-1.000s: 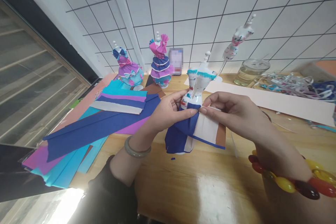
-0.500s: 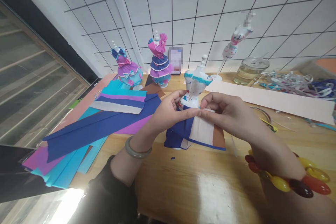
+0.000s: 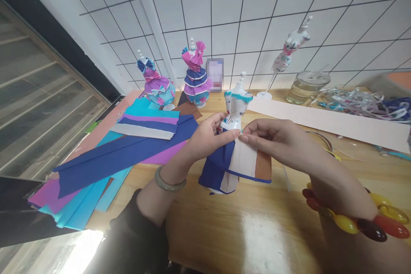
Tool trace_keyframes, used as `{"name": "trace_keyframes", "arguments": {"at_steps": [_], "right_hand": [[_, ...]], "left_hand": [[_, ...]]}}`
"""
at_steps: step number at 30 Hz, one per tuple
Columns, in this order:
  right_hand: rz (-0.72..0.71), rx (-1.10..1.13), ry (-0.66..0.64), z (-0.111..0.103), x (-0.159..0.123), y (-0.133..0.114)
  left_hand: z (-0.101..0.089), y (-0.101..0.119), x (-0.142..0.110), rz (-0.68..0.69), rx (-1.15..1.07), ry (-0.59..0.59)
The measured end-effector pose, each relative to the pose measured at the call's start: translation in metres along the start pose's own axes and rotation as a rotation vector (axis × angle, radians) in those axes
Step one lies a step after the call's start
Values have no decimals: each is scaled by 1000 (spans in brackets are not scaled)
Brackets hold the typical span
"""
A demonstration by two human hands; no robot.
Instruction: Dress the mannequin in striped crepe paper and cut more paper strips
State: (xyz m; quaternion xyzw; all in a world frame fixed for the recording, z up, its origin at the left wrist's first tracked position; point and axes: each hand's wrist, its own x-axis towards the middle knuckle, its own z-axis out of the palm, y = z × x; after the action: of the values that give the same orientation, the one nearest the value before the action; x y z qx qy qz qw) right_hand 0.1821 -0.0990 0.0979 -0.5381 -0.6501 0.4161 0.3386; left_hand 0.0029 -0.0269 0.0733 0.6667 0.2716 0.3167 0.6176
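Note:
In the middle stands a small white mannequin (image 3: 236, 107) with a painted torso and a turquoise band across its chest. Around its waist hangs a paper skirt (image 3: 243, 158) in blue, off-white and brown strips with a blue hem; a shorter piece of lower layer (image 3: 215, 176) shows beneath. My left hand (image 3: 207, 137) is closed around the waist, its thumb pressing the skirt's top edge. Thumb and forefinger of my right hand (image 3: 281, 141) pinch that top edge just to the right. The mannequin's base is mostly hidden by the skirt.
Colored crepe paper strips (image 3: 128, 154) lie on the left. Two dressed mannequins (image 3: 195, 79) and a phone (image 3: 215, 75) stand behind; a bare mannequin (image 3: 284, 58) leans at back right. A glass jar (image 3: 308, 85), tangled ribbons (image 3: 359, 102) and a pale paper strip (image 3: 334, 124) are right.
The mannequin has shifted slightly left and down, turning a little, and more of the lower skirt layer shows. My right hand has slid slightly left along with the skirt's top edge.

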Motion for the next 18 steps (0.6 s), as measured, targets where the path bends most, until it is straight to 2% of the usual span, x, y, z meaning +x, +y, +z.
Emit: {"name": "trace_keyframes", "arguments": {"at_steps": [8,14,18], "right_hand": [[-11,-21,22,1,1,-1],[-29,-80,16,1,0,-1],[-44,-123,11,1,0,0]], "left_hand": [[-3,-4,0,80,14,-44],[-8,-5,1,38,-70,-140],[-13,-4,3,54,-31,-160]]}}
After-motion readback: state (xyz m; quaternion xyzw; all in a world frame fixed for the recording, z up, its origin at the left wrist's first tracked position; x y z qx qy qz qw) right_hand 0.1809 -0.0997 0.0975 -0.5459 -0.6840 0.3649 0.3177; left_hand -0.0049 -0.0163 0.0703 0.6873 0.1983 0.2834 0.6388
